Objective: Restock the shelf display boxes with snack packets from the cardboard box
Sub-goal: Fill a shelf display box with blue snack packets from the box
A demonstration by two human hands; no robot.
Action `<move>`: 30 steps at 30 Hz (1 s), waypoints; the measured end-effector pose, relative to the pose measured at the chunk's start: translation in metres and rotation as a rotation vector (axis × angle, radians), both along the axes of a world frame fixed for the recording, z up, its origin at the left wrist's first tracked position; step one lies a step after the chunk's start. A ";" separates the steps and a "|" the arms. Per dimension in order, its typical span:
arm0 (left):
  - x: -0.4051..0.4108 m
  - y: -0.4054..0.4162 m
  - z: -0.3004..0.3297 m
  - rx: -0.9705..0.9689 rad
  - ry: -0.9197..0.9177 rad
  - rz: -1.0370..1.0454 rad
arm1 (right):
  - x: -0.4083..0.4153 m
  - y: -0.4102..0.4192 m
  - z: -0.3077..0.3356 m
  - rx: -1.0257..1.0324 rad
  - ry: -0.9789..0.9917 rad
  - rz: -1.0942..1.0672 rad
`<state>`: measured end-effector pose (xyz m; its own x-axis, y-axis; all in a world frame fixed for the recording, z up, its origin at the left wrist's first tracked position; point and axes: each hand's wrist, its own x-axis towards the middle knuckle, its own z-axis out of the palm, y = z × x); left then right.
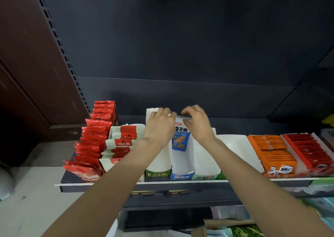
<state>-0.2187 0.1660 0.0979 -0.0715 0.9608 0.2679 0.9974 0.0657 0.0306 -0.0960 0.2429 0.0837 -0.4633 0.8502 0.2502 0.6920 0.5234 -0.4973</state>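
Both hands raised over the blue display box, one snack packet pinched at its top edge.

The left hand (160,126) and right hand (197,123) are extended forward, fingers curled; the top edge of the blue snack packet (180,137) is pinched by both. The packet is held upright at the back of the blue display box (181,171), between green-fronted boxes (158,172) on the shelf (180,184). The cardboard box (229,225) is seen below.

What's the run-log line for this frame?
stage: placing | left hand: holds blue packet top | right hand: pinches it | target: blue display box, near empty
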 end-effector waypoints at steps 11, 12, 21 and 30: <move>0.134 -0.087 -0.053 -0.101 -0.360 -0.059 | 0.136 -0.100 -0.020 -0.341 0.157 0.029; 0.153 -0.098 -0.063 -0.100 -0.434 -0.050 | 0.155 -0.110 -0.030 -0.374 0.146 0.031; 0.288 -0.160 -0.142 -0.443 -0.592 0.149 | 0.307 -0.167 -0.145 -0.454 -0.234 -0.005; 0.332 -0.170 -0.200 -0.802 -0.325 0.101 | 0.363 -0.188 -0.180 -0.618 -0.489 0.210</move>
